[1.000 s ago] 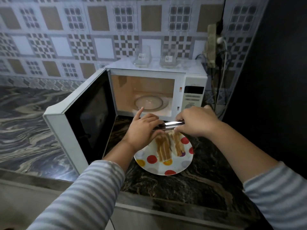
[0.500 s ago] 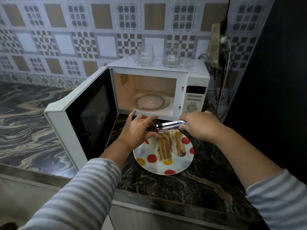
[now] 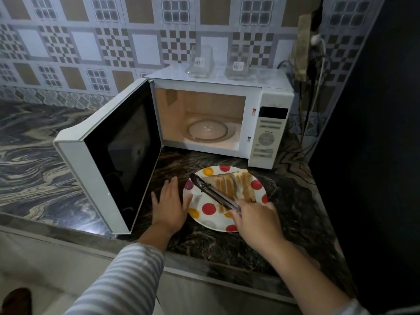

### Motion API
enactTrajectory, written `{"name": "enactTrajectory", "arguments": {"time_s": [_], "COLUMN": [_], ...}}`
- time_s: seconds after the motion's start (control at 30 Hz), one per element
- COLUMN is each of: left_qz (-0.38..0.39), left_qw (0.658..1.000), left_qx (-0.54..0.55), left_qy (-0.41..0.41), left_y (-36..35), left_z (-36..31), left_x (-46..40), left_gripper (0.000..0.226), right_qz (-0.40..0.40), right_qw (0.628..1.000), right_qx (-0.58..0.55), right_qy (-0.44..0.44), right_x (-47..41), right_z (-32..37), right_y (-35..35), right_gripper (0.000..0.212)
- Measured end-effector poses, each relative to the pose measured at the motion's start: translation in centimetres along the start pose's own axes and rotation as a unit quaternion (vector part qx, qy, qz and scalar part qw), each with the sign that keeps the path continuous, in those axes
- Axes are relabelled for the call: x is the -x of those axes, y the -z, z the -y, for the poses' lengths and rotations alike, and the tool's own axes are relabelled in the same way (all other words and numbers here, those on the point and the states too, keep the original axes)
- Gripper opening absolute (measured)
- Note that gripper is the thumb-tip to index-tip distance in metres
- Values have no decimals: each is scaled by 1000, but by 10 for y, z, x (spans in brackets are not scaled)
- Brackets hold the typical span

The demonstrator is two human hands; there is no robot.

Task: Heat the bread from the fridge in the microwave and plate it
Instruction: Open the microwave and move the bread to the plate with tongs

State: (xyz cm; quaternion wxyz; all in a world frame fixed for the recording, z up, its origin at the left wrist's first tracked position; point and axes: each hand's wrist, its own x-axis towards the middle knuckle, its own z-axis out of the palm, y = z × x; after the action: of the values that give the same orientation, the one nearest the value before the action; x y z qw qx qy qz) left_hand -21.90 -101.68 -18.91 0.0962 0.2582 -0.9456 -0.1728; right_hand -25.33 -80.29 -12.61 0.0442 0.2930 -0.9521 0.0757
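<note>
Several bread slices lie on a white plate with red and yellow dots, on the dark marble counter in front of the microwave. The microwave's door stands wide open to the left, and only the glass turntable is inside. My right hand grips metal tongs that lie across the plate, tips pointing up-left. My left hand rests flat with straight fingers on the counter, its thumb at the plate's left rim.
Two clear glass containers stand on top of the microwave. A wall socket with cables hangs at the right, beside a dark wall. The marble counter stretches to the left. Its front edge runs below my arms.
My left hand let go of the tongs and dropped to the counter left of the plate. My right hand drew back toward me, swinging the tongs diagonally across the plate.
</note>
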Motion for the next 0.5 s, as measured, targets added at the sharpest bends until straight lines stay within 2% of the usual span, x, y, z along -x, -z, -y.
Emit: {"name": "enactTrajectory", "arguments": {"time_s": [0.07,0.17,0.33,0.5], "left_qz": [35,67,49,35], "left_qw": [999,997,996,997], "left_qx": [3,-39,-71,-70], "left_qy": [26,18,5,5], "left_y": [-14,-26,-31,-32], "left_z": [6,9,10,10], "left_x": [5,8,9,9], "left_gripper": [73,74,75,96], "right_qz": [-6,-20,-62,-67], "right_qw": [1000,1000,996,996], "right_qx": [6,11,51,-27], "right_qy": [-7,-12,-26,-57], "right_x": [5,8,3,0], "right_z": [8,19,27,17], "right_y": [-16,-31,-56,-60], "right_gripper": [36,36,34,57]}}
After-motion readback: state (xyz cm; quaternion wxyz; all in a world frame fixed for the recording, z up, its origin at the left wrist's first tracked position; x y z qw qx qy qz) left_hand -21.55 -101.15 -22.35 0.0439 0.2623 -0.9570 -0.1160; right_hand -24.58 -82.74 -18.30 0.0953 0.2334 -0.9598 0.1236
